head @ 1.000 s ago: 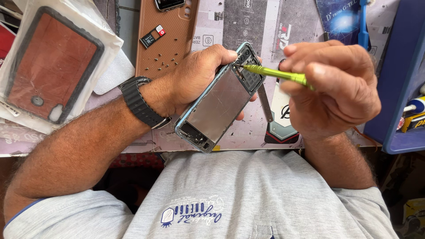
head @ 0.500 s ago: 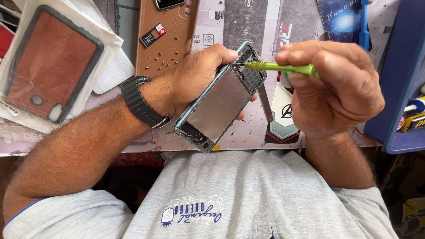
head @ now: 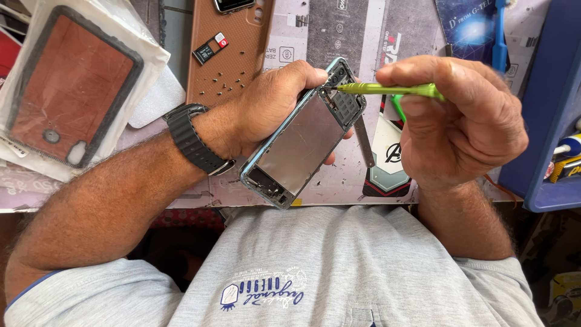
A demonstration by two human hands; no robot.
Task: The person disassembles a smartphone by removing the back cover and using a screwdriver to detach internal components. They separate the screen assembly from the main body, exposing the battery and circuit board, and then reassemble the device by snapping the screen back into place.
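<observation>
- Far left: a brown phone case in a clear plastic sleeve (head: 72, 91) lay flat on the bench, well apart from both hands.
- A second brown phone back cover (head: 227, 54) lay just left of centre at the far side, with tiny loose screws (head: 227, 85) and a small memory card (head: 209, 49) resting on it.
- Left hand (head: 272, 106), black watch (head: 193, 142) on its wrist, was wrapped around the opened smartphone (head: 302, 136), fingers behind and thumb over the top edge; a firm closed grip.
- The phone's long axis ran diagonally, near-left to far-right, metal shield plate facing up, held above the bench near the person's chest.
- Right hand (head: 460, 121) was curled shut around a green precision screwdriver (head: 387, 89), pinched by thumb and forefinger.
- The screwdriver lay almost level, tip pointing left and touching the phone's far-right top corner by the camera area; the right hand sat just right of that spot.
- A grey metal strip (head: 363, 142) lay on the bench beneath, between the hands.
- Far right: a blue plastic tray (head: 544, 121), clear of the work.
</observation>
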